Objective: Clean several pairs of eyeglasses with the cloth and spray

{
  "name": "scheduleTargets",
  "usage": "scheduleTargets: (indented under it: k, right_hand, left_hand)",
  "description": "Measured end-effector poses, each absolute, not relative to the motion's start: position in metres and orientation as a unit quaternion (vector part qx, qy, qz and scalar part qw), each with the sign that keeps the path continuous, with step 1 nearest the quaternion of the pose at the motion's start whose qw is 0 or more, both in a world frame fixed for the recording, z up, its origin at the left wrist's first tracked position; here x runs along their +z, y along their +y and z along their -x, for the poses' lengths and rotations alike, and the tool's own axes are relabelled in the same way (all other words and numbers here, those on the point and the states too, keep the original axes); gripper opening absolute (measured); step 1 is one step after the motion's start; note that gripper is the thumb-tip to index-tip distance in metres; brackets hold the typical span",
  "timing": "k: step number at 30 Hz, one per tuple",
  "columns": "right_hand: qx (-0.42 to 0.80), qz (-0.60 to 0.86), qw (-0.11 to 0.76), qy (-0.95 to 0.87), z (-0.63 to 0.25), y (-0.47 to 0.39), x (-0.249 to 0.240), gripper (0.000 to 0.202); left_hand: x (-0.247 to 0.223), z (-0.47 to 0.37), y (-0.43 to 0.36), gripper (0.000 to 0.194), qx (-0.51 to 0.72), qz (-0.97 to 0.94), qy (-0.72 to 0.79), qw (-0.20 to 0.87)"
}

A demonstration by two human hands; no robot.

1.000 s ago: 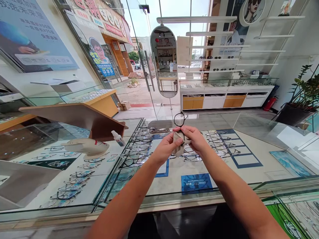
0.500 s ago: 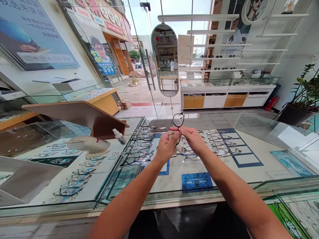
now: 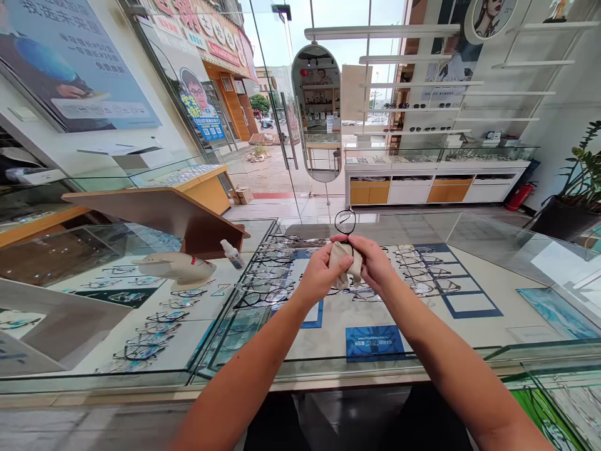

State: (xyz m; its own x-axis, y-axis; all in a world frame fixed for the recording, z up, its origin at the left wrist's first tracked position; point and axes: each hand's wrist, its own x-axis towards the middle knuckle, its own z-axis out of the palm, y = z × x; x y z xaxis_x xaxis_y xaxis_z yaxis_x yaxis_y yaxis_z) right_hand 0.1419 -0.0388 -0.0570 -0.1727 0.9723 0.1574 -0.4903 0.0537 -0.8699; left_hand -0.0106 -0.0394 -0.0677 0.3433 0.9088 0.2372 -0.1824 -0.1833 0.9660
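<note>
Above the glass counter my left hand point(image 3: 322, 270) is closed on a beige cleaning cloth point(image 3: 341, 258), which wraps the lower part of a pair of glasses. One round, dark-rimmed lens of the glasses point(image 3: 346, 222) sticks up beyond my fingertips; the other is hidden by the cloth. My right hand point(image 3: 375, 260) pinches the frame near its middle, with a corner of the cloth against its fingers. Beneath both hands, rows of glasses point(image 3: 267, 272) lie inside the display case.
A small white bottle point(image 3: 232, 254) stands on the counter to the left, beside a white bird-shaped figure point(image 3: 181, 269) and a brown slanted board point(image 3: 164, 210). Glass panel edges point(image 3: 451, 228) rise around the counter. A blue card point(image 3: 374, 342) lies in front of me.
The glasses have shifted slightly and the cloth now spreads wider between my hands, covering the lower lens. The whole view has swung a little to the left.
</note>
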Motion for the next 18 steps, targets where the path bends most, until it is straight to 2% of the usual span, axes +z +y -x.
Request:
scheduleTargets:
  k: [8, 15, 18]
  right_hand:
    - [0.624, 0.264, 0.554, -0.483, -0.13, -0.047, -0.058, 0.047]
    - [0.618, 0.272, 0.607, -0.418, -0.144, -0.035, -0.058, 0.038]
    - [0.575, 0.278, 0.614, -0.463, -0.153, -0.033, -0.054, 0.032]
  left_hand:
    - [-0.072, 0.007, -0.043, 0.052, 0.58, -0.566, 0.344, 0.474]
    - [-0.072, 0.011, -0.029, 0.064, 0.522, -0.544, 0.302, 0.584]
    - [-0.068, 0.016, -0.022, 0.069, 0.542, -0.501, 0.308, 0.6]
